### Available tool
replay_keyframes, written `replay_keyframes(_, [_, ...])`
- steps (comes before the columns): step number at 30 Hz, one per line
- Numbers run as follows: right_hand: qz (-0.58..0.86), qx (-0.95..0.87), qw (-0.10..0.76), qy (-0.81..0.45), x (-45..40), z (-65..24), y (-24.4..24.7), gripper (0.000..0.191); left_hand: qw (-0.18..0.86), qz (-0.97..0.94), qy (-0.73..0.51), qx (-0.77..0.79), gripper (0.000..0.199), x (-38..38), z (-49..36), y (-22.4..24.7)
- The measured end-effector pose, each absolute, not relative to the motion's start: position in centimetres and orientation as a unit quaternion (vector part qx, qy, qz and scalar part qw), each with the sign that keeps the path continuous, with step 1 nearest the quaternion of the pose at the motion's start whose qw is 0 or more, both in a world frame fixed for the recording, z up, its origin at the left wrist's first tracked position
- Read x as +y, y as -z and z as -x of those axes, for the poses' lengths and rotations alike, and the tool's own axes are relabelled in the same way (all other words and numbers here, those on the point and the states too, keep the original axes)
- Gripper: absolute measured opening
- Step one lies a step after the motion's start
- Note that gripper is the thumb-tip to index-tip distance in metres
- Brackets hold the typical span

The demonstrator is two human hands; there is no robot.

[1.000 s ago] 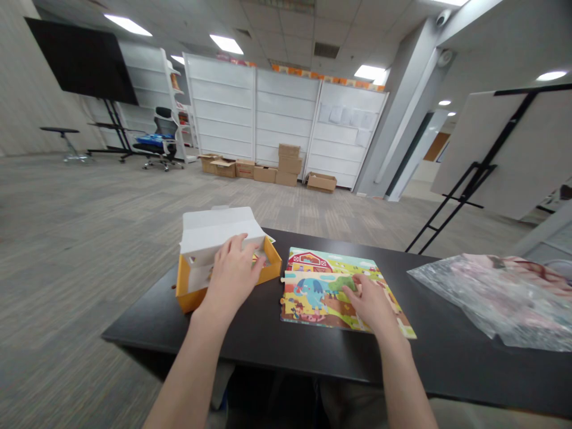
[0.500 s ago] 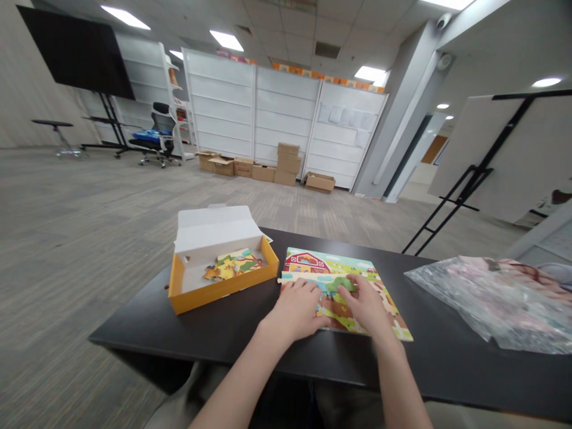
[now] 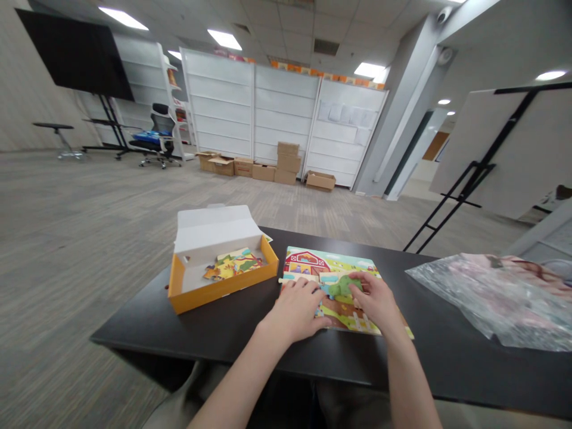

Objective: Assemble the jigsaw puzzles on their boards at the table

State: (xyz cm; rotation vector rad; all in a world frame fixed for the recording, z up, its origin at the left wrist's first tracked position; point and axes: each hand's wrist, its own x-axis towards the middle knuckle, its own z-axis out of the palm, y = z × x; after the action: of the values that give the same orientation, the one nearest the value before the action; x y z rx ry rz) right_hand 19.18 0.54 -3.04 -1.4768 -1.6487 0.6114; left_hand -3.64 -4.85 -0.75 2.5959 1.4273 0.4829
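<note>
A colourful farm-picture puzzle board with a red barn lies on the dark table before me. My left hand rests flat over the board's left part, fingers stretched out, touching puzzle pieces beneath. Between the thumb and fingers of my right hand is a puzzle piece with a green shape on it. This piece is slightly tilted over the middle of the board; its right edge is hidden by my fingers.
Left of the board stands an open yellow box with its white lid raised and puzzle pieces inside. A clear plastic bag with pinkish contents lies at the right. Beyond the table are cardboard boxes and a whiteboard stand.
My right hand has drawn a little to the right with the green-patterned puzzle piece, pulling it away from the pieces at the left. My left hand has stayed almost in place.
</note>
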Motion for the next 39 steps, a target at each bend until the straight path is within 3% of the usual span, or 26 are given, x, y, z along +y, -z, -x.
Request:
replay_keyframes(10, [0.554,-0.583,0.511,-0.305,0.2,-18.8,1.8,0.041,0.116,-0.810,-0.225,0.528,0.045,-4.5,3.2,0.8])
replay_keyframes(17, [0.486,-0.573,0.532,-0.391,-1.0,-17.5,0.2,0.046,0.347,-0.644,-0.443,0.518,0.064,-2.6,2.0,2.1])
replay_keyframes(20, [0.469,-0.565,0.534,-0.420,-1.3,-17.0,0.0,0.047,0.439,-0.574,-0.503,0.474,0.060,-1.7,1.7,2.5])
replay_keyframes(23, [0.470,-0.534,0.540,-0.450,-1.3,-17.1,0.0,0.047,0.453,-0.553,-0.539,0.446,0.053,-1.4,1.8,2.4])
replay_keyframes(26, [0.460,-0.501,0.561,-0.472,-1.4,-17.4,0.1,0.046,0.458,-0.551,-0.538,0.444,0.050,-1.6,1.9,2.1])
replay_keyframes(29, [0.438,-0.507,0.573,-0.472,-1.4,-17.6,-0.1,0.049,0.526,-0.528,-0.508,0.431,0.052,-2.1,1.9,1.7])
replay_keyframes(35, [0.478,-0.589,0.537,-0.369,-0.9,-16.6,0.6,0.051,0.645,-0.503,-0.476,0.323,0.076,-3.2,2.1,0.9])
replay_keyframes(39, [0.488,-0.645,0.489,-0.327,-1.1,-15.8,0.9,0.041,0.580,-0.540,-0.485,0.369,0.055,-3.2,2.1,0.8])
